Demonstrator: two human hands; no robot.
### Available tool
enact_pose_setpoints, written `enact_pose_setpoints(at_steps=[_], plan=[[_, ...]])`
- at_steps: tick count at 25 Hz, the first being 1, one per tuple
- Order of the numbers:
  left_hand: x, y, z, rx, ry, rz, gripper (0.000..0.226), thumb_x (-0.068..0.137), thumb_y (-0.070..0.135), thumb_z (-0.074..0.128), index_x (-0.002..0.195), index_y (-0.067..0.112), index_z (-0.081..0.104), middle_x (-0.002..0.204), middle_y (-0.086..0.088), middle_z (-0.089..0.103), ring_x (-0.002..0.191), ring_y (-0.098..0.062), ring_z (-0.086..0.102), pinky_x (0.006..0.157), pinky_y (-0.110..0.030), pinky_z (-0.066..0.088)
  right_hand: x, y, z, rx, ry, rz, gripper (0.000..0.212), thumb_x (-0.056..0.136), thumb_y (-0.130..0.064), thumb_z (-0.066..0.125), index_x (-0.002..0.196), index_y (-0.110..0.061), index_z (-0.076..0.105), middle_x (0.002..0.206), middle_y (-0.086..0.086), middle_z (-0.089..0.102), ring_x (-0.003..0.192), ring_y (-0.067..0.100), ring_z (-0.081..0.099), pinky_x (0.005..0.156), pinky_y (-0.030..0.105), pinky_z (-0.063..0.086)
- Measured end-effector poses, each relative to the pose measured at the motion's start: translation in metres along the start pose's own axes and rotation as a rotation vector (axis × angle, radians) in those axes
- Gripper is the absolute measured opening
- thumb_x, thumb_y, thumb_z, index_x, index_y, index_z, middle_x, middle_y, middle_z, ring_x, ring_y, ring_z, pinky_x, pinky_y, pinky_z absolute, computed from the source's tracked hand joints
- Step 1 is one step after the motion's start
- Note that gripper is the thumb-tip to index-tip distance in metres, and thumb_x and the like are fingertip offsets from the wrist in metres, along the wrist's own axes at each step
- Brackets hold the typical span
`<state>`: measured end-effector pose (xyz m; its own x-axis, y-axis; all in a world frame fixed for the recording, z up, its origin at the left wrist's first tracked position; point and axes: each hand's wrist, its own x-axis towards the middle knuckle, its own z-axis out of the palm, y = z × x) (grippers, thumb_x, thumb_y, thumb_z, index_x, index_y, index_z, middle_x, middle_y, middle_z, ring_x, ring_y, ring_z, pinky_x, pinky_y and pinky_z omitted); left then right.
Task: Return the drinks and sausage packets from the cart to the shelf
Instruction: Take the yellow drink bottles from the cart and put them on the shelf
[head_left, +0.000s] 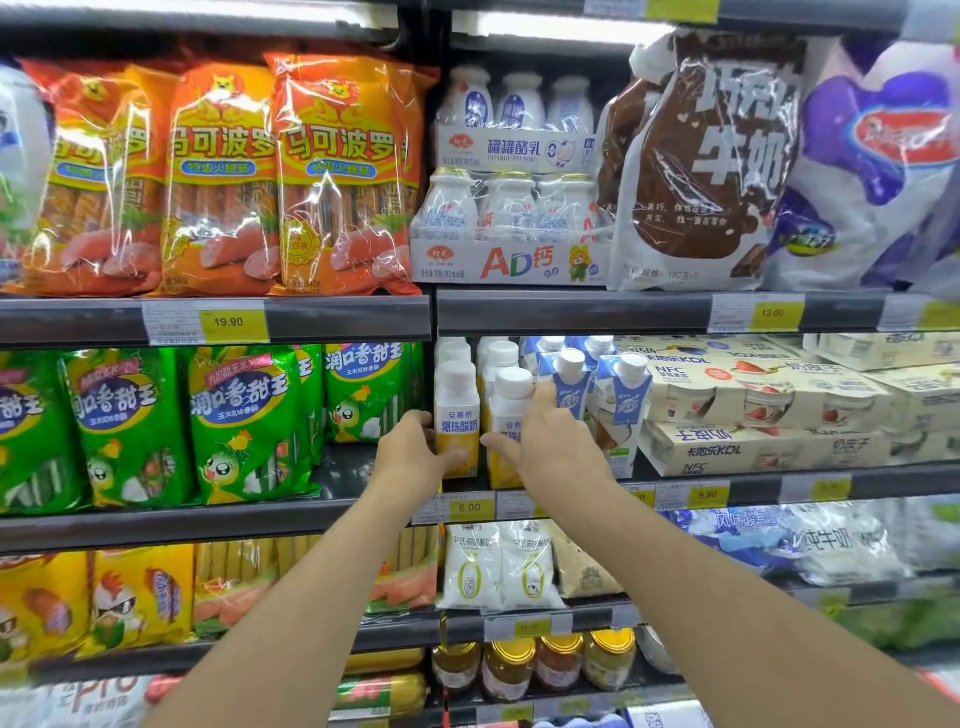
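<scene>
Two white-capped yoghurt drink bottles with yellow bases stand at the front of the second shelf (571, 493). My left hand (410, 452) wraps the left bottle (457, 410), thumb across its yellow base. My right hand (550, 441) wraps the right bottle (511, 405) from its right side. More of the same bottles stand behind them. Orange sausage packets (343, 176) fill the top shelf at left, and green sausage packets (244, 421) stand on the second shelf at left. The cart is out of view.
Blue-and-white drink cartons (623, 395) stand right beside my right hand. Cream yoghurt multipacks (769, 405) are stacked further right. White bottle packs (514, 218) and milk bags (711, 156) fill the shelf above. Jars (561, 660) and pouches sit on the lower shelves.
</scene>
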<state>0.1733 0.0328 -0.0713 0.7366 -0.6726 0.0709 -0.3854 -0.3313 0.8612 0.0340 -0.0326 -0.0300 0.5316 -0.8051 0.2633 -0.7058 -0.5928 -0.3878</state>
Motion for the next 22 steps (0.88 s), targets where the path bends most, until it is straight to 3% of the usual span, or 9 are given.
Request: enact_pose_setpoints(at_steps=[3,6,8,11,14,17,22], plan=[[-0.020,0.002,-0.010,0.155,0.063,-0.002,0.072,0.082,0.036,0.075,0.141,0.013,0.042,0.133,-0.006,0.054,0.121,-0.024,0.054,0.100,-0.041,0.047,-0.016,0.016,-0.013,-0.048,0.093,-0.123,0.062,0.092,-0.061,0.048,0.129,-0.012,0.041,0.092,0.009,0.071,0.087,0.032,0.070,0.060,0.035,0.052],[-0.059,0.016,-0.017,0.245,0.110,0.250,0.038,0.091,0.040,0.060,0.122,0.018,0.054,0.112,0.003,0.056,0.103,-0.015,0.057,0.091,-0.035,0.050,-0.032,0.058,-0.030,-0.122,0.136,-0.132,0.045,0.096,-0.060,0.037,0.105,-0.019,0.052,0.079,0.003,0.069,0.076,0.028,0.067,0.059,0.035,0.053],[-0.080,0.038,-0.007,0.292,-0.053,0.430,0.026,0.095,0.039,0.054,0.114,0.022,0.058,0.103,0.008,0.060,0.095,-0.010,0.057,0.086,-0.031,0.052,-0.042,0.096,-0.039,-0.199,0.153,-0.044,0.044,0.097,-0.059,0.036,0.102,-0.021,0.057,0.079,0.001,0.069,0.074,0.027,0.066,0.061,0.035,0.054],[-0.093,0.074,0.041,0.429,-0.393,0.622,0.041,0.098,0.042,0.049,0.132,0.020,0.049,0.128,0.004,0.056,0.116,-0.013,0.053,0.097,-0.029,0.046,-0.057,0.157,-0.051,-0.324,0.137,0.116,0.043,0.097,-0.056,0.037,0.106,-0.019,0.057,0.083,0.004,0.070,0.076,0.029,0.066,0.060,0.034,0.051],[-0.093,0.103,0.107,0.671,-0.614,0.703,0.063,0.097,0.047,0.045,0.147,0.012,0.030,0.149,-0.006,0.036,0.136,-0.023,0.035,0.108,-0.037,0.034,-0.079,0.221,-0.062,-0.360,0.096,0.223,0.043,0.096,-0.055,0.042,0.114,-0.017,0.054,0.102,0.007,0.069,0.092,0.030,0.064,0.071,0.038,0.053],[-0.096,0.121,0.179,0.834,-0.702,0.724,0.069,0.097,0.048,0.047,0.146,0.004,0.028,0.149,-0.015,0.034,0.135,-0.030,0.034,0.107,-0.038,0.033,-0.109,0.290,-0.073,-0.392,-0.032,0.354,0.064,0.093,-0.059,0.047,0.137,-0.013,0.045,0.134,0.010,0.056,0.121,0.030,0.054,0.092,0.040,0.048],[-0.116,0.157,0.290,0.878,-0.774,0.779,0.073,0.091,0.052,0.055,0.141,0.002,0.035,0.146,-0.017,0.041,0.129,-0.034,0.043,0.104,-0.040,0.039,-0.158,0.398,-0.108,-0.377,-0.131,0.515,0.084,0.091,-0.064,0.046,0.154,-0.012,0.024,0.159,0.011,0.028,0.145,0.029,0.030,0.111,0.043,0.037]])
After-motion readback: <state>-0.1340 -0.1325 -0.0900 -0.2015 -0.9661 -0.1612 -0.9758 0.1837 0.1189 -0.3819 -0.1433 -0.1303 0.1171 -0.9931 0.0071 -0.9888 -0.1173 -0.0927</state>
